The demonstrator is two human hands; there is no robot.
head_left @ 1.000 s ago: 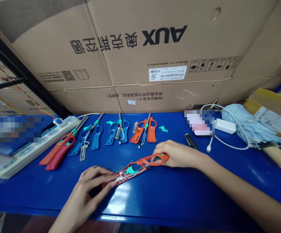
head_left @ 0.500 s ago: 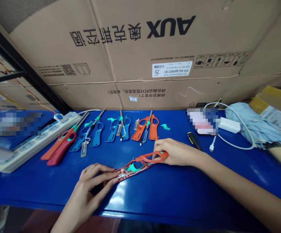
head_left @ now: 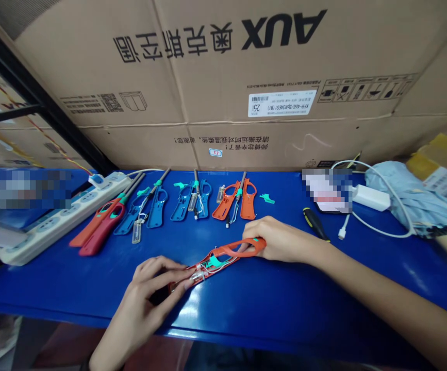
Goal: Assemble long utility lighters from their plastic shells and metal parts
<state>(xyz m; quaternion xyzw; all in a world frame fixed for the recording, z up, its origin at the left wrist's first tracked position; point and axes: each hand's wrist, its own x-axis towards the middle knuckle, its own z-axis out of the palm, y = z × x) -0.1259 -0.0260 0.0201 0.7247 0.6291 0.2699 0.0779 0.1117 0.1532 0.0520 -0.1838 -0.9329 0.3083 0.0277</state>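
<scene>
My left hand (head_left: 148, 291) grips the handle end of an opened red-orange gas lighter (head_left: 207, 273), fingers and thumb on its two sides. Inside its shell show a green trigger (head_left: 216, 260), white wires and a clear fuel tank (head_left: 196, 276). At the opposite end, my right hand (head_left: 279, 239) is closed on an orange half shell (head_left: 231, 249), which lies at a slight angle over the lower half near the trigger. The right fingertips are partly hidden behind the shell. Beyond my hands lie opened blue lighters (head_left: 156, 208) and an opened orange lighter (head_left: 248, 201).
Two closed red lighters (head_left: 103, 226) lie beside a white power strip (head_left: 64, 219) at left. A loose green trigger (head_left: 266, 198), a screwdriver (head_left: 315, 224), a phone (head_left: 326, 190) and a white charger (head_left: 370, 198) lie to the right. A large cardboard box (head_left: 215, 103) stands behind.
The orange half shell has tipped down and slid slightly left, closer over the lower half and trigger. Both hands keep their grip. The camera view has shifted a little.
</scene>
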